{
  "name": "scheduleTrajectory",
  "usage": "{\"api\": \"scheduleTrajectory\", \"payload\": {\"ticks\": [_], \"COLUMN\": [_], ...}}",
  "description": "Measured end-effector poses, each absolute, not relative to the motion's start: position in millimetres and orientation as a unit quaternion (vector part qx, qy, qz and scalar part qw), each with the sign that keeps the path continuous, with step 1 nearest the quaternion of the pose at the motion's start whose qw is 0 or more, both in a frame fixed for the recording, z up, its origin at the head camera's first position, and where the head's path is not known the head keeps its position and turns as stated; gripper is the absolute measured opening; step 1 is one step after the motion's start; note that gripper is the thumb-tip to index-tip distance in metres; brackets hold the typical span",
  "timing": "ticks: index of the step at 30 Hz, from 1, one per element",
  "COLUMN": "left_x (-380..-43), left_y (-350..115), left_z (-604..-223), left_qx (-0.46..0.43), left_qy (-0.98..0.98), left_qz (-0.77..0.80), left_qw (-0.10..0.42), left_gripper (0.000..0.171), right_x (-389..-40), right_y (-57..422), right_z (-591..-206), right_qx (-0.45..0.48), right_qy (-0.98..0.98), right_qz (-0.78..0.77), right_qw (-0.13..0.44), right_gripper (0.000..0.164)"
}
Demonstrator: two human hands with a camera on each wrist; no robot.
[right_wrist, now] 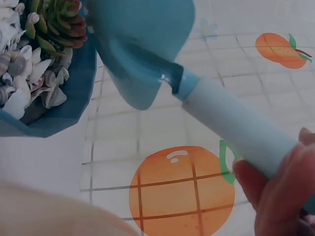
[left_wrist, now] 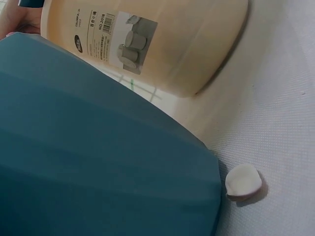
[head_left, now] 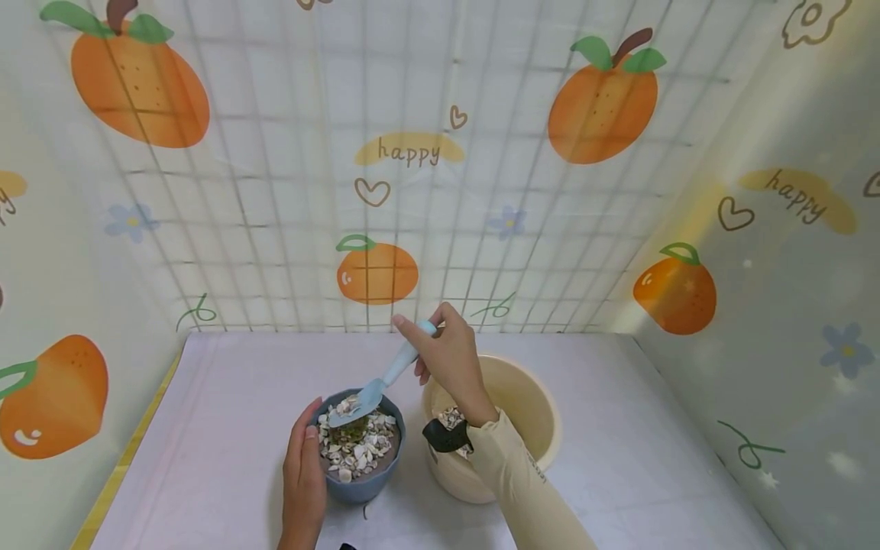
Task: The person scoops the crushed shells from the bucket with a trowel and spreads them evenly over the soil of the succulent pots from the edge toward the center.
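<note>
My right hand (head_left: 450, 355) grips the light-blue handle of a small toy-like trowel (head_left: 402, 365), whose blade slants down over a blue-grey flowerpot (head_left: 357, 489). The right wrist view shows the trowel's blade (right_wrist: 147, 39) beside the pot rim, above a red-tipped green succulent (right_wrist: 59, 22). White and grey seashells (right_wrist: 29, 78) lie around that plant. Against the pot's left side rests my left hand (head_left: 302, 466), its fingers along the outside and thumb at the rim. In the left wrist view the pot wall (left_wrist: 103, 142) hides that hand.
Right of the pot stands a cream bucket (head_left: 550, 428), with shells (head_left: 451, 417) inside and a printed label (left_wrist: 133, 42) outside. One white shell (left_wrist: 243, 182) lies on the table beside the pot. A curtain with oranges (head_left: 376, 273) hangs over a wire grid behind.
</note>
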State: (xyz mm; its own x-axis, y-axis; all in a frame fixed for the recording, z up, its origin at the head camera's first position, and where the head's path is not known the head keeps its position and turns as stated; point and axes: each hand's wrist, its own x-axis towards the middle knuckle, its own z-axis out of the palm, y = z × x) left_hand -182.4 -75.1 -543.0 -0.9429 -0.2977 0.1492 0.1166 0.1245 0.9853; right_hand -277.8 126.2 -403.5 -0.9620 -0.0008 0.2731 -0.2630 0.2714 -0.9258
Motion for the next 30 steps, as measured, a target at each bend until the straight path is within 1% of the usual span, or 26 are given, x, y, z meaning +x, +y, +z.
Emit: {"api": "scheduleTrajectory", "payload": {"ticks": [9,21,25,30], "left_x": [-183.4,-181.5,-180.9,-180.8], "left_y": [-75.5,-75.4,-74.7,-74.6], "left_z": [-546.0,-545.8,-545.3,-546.8], "left_qx": [0.063,0.061,0.047,0.032], "left_qy": [-0.734,-0.736,-0.73,-0.728], "left_qz": [-0.655,-0.654,-0.659,-0.658], "left_qw": [0.168,0.163,0.178,0.192], "left_gripper": [0.044,0.044,0.043,0.042], "right_x": [-279.2,-278.3,-277.3,-276.2], "right_y": [125.2,128.6,129.8,130.8], "right_z": [-404.6,-405.5,-403.7,-402.7], "right_qx": [0.066,0.051,0.047,0.052], "right_qy": [-0.79,-0.789,-0.783,-0.774], "right_qz": [0.598,0.593,0.598,0.608], "right_qw": [0.12,0.152,0.166,0.17], "right_gripper": [0.059,0.057,0.055,0.055]}}
